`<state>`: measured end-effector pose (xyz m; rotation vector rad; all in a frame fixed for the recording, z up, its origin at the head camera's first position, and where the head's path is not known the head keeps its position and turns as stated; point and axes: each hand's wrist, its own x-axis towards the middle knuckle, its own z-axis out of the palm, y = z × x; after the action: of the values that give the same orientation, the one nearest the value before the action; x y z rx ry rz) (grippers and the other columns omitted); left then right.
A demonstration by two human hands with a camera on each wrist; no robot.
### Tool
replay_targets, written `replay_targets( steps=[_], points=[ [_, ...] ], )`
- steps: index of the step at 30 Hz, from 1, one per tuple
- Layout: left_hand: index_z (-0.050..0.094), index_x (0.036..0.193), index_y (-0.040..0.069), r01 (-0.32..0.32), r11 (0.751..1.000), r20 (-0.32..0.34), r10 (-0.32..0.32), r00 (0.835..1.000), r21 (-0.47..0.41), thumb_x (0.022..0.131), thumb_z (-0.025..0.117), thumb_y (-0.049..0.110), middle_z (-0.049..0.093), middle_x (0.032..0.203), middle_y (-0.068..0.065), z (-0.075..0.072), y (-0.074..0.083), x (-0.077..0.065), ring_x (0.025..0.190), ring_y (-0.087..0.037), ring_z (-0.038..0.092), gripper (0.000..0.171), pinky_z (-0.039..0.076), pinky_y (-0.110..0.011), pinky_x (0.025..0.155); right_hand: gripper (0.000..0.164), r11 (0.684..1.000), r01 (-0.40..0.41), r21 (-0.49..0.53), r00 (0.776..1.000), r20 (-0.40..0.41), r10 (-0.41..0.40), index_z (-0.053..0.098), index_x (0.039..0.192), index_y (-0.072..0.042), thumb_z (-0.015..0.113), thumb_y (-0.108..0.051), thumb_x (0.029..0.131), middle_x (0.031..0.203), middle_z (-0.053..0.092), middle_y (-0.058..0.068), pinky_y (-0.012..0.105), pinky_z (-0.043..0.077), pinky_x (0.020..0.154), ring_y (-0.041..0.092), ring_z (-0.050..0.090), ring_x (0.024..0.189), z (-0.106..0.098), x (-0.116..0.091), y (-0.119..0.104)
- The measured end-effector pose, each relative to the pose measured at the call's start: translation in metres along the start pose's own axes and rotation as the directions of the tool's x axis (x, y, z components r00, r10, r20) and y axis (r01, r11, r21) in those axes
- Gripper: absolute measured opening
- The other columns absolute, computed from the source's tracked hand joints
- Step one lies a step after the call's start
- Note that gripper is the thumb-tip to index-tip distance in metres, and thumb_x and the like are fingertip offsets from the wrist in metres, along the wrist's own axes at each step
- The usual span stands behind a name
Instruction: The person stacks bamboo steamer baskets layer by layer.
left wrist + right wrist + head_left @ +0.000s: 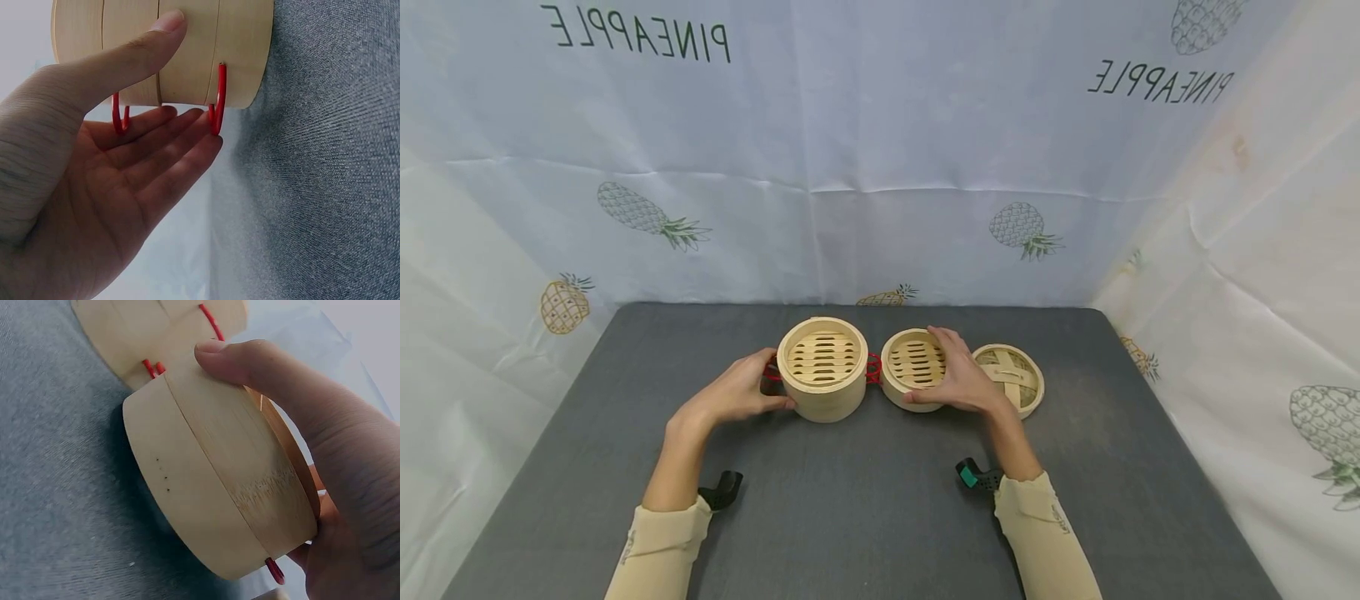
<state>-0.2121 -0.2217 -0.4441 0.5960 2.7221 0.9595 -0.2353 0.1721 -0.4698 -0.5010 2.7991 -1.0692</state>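
From overhead, a dark grey bench (850, 517) stands before a white cloth printed with pineapples (895, 125). On it, near the back edge, is a tall, round, pale bamboo steamer stack (823, 371) with a slatted top. The left hand (741, 390) is at its left side, thumb towards the front, fingers by a red loop handle (772, 369). To the stack's right, the right hand (961, 377) spans a shorter round bamboo basket (913, 367), also slat-topped. Just beyond lies a round woven bamboo lid (1017, 379) with crossed strips, partly hidden by that hand.

At the left wrist, I see the hand opened wide: the thumb lies along the stack's smooth wall while the fingers stretch nearly straight beside the red loops.

At the right wrist, the hand grips the shorter basket, thumb pressed to its wall near the top, fingers round the far side. The stack is just beyond. I can't tell whether the basket's base touches the bench.
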Motion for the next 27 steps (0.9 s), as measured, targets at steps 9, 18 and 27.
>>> replay_targets(
  steps=[9,18,27],
  points=[
    [0.054,0.146,-0.009,-0.005,1.0,-0.002,0.005,1.0,0.008,0.089,0.092,0.023,0.07,0.131,-0.024,0.0,0.0,0.001,0.119,-0.038,0.072,0.075,0.062,-0.054,0.1,0.128,0.999,0.023,-0.046,1.0,-0.002,-0.023,0.027,0.172,-0.013,0.095,-0.054,0.072,0.174,0.03,0.02,0.071,0.04,0.124,0.043,0.034,0.161,-0.013,-0.005,-0.013],
    [0.054,0.145,-0.008,-0.001,1.0,-0.001,0.001,1.0,0.008,0.089,0.092,0.024,0.07,0.132,-0.023,0.0,0.0,0.001,0.12,-0.038,0.072,0.075,0.062,-0.054,0.101,0.129,0.998,0.014,-0.064,1.0,0.004,-0.014,0.027,0.173,-0.015,0.096,-0.056,0.071,0.176,0.028,0.019,0.073,0.039,0.123,0.044,0.032,0.162,-0.024,-0.012,-0.022],
    [0.053,0.146,-0.008,0.002,1.0,0.004,-0.002,1.0,0.0,0.09,0.092,0.023,0.07,0.133,-0.024,-0.001,0.001,0.001,0.121,-0.039,0.072,0.076,0.062,-0.055,0.101,0.13,0.994,0.024,-0.106,1.0,-0.007,-0.025,0.027,0.172,-0.012,0.097,-0.054,0.072,0.176,0.028,0.02,0.073,0.039,0.123,0.046,0.034,0.161,-0.035,-0.02,-0.029]
  ],
)
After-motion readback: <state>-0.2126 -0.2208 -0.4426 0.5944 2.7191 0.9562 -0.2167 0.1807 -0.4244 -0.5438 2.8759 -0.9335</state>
